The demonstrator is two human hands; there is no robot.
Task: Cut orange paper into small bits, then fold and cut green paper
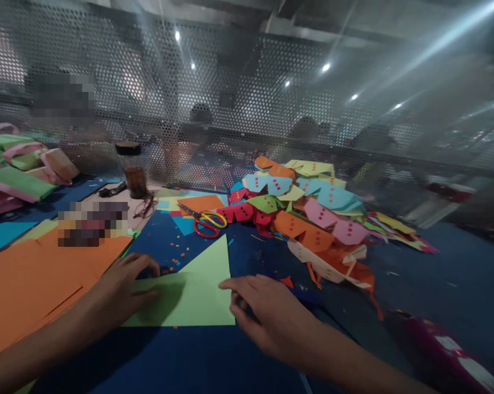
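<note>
Head camera — hands (267, 309) flank the pale-green paper (205, 298) (scissors (196, 214) beyond).

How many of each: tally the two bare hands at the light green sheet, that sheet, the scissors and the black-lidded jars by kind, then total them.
Hands: 2 (left hand, right hand)
Light green sheet: 1
Scissors: 1 pair
Black-lidded jar: 1
Total: 5

Grey perforated screen (247, 104) across the back, dim grey ceiling (230, 12) with a beam (290, 7) above; small white lights (326, 68) in scattered spots, pale streaks of glare; dark blue tabletop (181, 361) in front
</note>
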